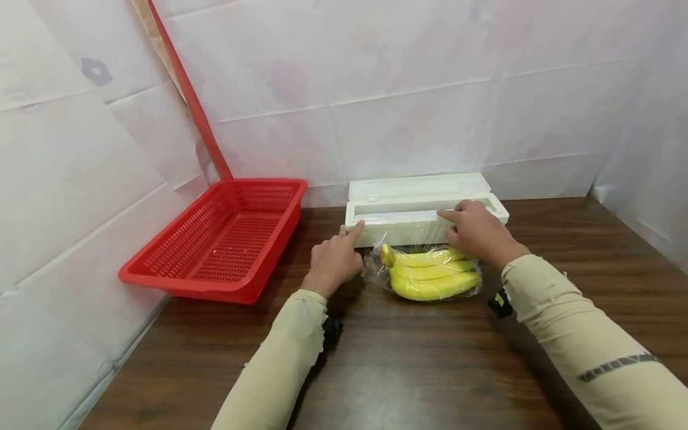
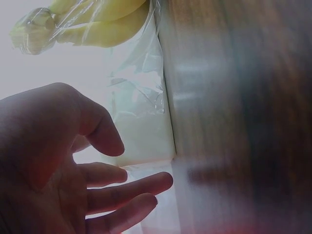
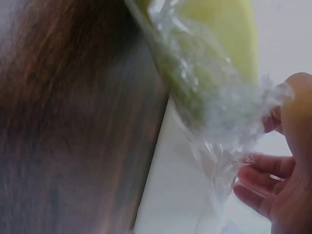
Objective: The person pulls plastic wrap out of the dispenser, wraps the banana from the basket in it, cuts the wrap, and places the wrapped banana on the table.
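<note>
A bunch of bananas (image 1: pixel 430 276), wrapped in clear cling film (image 2: pixel 139 73), lies just before a white cling film dispenser box (image 1: pixel 408 232). The box's lid (image 1: pixel 419 186) stands raised at the back. My left hand (image 1: pixel 334 263) reaches its index finger to the box's front left edge, its other fingers loosely bent and holding nothing. On the right, my right hand (image 1: pixel 478 232) rests its outstretched index finger on the box's front edge. Its lower fingers (image 3: pixel 261 183) hang loosely bent close by the crumpled film at the bananas' end. Film spans from the box's edge towards the bananas.
At the left stands a red perforated plastic basket (image 1: pixel 274 263), with a red strip (image 1: pixel 190 95) rising behind it. White patterned sheeting (image 1: pixel 408 107) covers the walls behind and left of the dark wooden table (image 1: pixel 398 370).
</note>
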A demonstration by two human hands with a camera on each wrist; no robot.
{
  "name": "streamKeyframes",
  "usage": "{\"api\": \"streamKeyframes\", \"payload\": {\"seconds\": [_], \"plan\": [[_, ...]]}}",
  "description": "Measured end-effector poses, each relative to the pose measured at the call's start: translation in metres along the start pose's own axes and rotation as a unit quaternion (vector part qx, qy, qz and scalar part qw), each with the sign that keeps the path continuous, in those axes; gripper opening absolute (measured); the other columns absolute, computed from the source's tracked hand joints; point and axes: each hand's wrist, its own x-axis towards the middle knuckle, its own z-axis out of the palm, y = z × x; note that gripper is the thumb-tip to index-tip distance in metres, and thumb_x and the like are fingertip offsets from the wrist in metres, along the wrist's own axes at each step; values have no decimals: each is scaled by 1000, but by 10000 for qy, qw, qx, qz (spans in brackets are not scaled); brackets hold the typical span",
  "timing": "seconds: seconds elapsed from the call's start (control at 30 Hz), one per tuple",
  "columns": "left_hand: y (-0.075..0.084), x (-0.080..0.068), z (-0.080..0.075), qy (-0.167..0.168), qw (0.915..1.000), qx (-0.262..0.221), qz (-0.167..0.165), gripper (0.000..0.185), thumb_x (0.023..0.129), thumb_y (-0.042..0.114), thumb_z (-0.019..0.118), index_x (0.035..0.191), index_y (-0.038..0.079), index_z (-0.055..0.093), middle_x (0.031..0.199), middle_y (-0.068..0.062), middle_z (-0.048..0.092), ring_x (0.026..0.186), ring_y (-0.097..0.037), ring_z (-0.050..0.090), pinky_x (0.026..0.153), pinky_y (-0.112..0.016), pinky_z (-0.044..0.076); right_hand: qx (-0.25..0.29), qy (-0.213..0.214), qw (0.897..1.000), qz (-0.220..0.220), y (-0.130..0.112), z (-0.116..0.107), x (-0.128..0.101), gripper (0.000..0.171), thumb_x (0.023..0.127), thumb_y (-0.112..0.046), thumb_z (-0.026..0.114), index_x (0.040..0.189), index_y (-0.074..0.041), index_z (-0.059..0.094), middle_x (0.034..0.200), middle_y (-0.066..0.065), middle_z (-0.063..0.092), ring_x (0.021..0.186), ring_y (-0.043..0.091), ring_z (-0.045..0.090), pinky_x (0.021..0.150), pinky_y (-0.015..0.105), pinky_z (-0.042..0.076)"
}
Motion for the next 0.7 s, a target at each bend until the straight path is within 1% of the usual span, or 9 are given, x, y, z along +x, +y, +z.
{"api": "streamKeyframes", "payload": {"seconds": [0.17, 0.3, 0.4, 0.5, 0.7], "plan": [[-1, 0, 0, 4, 10000, 4, 1, 74, 88, 17, 51, 158, 36, 32, 154, -15, 42, 90, -37, 66, 58, -44, 46, -136, -31, 9999, 93, -3, 0, -3, 48, 95, -13, 52, 143, -12, 57, 116, 27, 57, 96, 42, 53, 76, 57, 42], [-1, 0, -1, 16, 10000, 25, 18, 74, 89, 18, 51, 158, 35, 32, 154, -15, 43, 88, -36, 66, 58, -44, 46, -210, -21, 9998, 51, -5, 2, -4, 48, 96, -14, 51, 144, -11, 56, 118, 30, 55, 96, 43, 52, 77, 57, 42], [0, 0, -2, -1, 10000, 28, 12, 74, 89, 18, 52, 158, 36, 31, 153, -15, 43, 88, -36, 66, 59, -45, 47, -254, 29, 9996, 105, -4, 3, -5, 47, 95, -15, 52, 141, -11, 58, 119, 29, 55, 98, 43, 52, 74, 55, 46], [1, -1, -2, -15, 10000, 34, -9, 74, 88, 18, 52, 158, 36, 31, 154, -15, 43, 88, -36, 66, 59, -45, 47, -167, 39, 9996, 211, -4, 1, -5, 47, 95, -14, 52, 140, -9, 59, 119, 28, 56, 99, 41, 53, 69, 52, 48], [3, -2, -2, -36, 10000, 33, 37, 74, 89, 18, 52, 158, 35, 31, 154, -15, 42, 85, -34, 65, 56, -43, 45, -29, 137, 9994, 323, -1, -2, -10, 44, 96, -13, 50, 138, -3, 60, 119, 23, 58, 103, 39, 54, 67, 47, 47]]}}
